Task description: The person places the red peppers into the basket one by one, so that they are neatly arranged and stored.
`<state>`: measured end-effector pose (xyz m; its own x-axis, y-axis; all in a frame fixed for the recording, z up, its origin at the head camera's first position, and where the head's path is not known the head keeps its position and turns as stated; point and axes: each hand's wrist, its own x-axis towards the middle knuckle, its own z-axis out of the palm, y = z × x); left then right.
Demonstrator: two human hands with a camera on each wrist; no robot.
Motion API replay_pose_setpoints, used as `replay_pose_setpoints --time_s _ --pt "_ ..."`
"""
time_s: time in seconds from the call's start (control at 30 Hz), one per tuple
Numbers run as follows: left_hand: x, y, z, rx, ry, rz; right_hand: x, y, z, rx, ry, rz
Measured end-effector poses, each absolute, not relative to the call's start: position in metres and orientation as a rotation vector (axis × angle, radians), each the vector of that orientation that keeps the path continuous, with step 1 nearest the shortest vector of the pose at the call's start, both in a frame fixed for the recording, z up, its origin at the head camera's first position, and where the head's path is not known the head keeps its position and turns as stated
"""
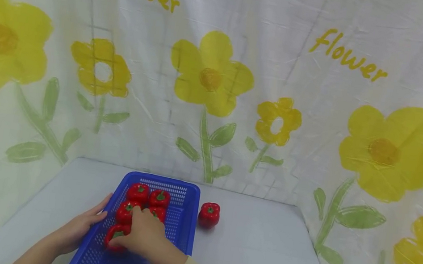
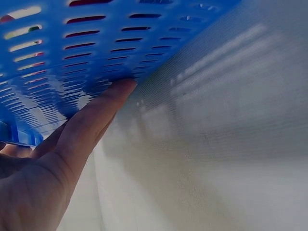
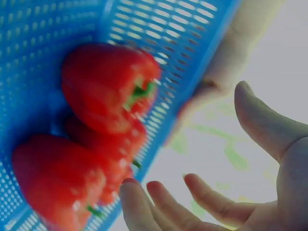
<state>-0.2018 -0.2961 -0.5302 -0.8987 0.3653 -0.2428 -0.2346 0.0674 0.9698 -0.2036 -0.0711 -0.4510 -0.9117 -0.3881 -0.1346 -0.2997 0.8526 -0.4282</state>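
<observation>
A blue plastic basket [image 1: 196, 220] with slotted walls holds several red bell peppers, among them a back-left one [image 1: 138, 193] and a back-right one [image 1: 159, 198]. My left hand [image 1: 78, 226] lies along the basket's left side; in the left wrist view its extended finger [image 2: 91, 115] touches the slotted outer wall. Over the peppers reaches my right hand [image 1: 148, 233], its thumb by the nearest bell pepper [image 1: 111, 237] and partly hiding others. Seen from the right wrist, its fingers [image 3: 211, 202] are spread and hold nothing, beside a bell pepper [image 3: 106, 86].
One more red bell pepper [image 1: 209, 215] stands on the white table [image 1: 256, 246], just right of the basket. Behind the table hangs a white curtain [image 1: 146, 132] painted with yellow flowers.
</observation>
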Motion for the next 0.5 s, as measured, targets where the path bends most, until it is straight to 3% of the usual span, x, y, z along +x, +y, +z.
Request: replay_pose_setpoints --time_s 0.5 --pt "-0.200 -0.296 -0.530 0.076 1.952 1.894 -0.222 -0.002 -0.423 -0.524 2.743 -1.159"
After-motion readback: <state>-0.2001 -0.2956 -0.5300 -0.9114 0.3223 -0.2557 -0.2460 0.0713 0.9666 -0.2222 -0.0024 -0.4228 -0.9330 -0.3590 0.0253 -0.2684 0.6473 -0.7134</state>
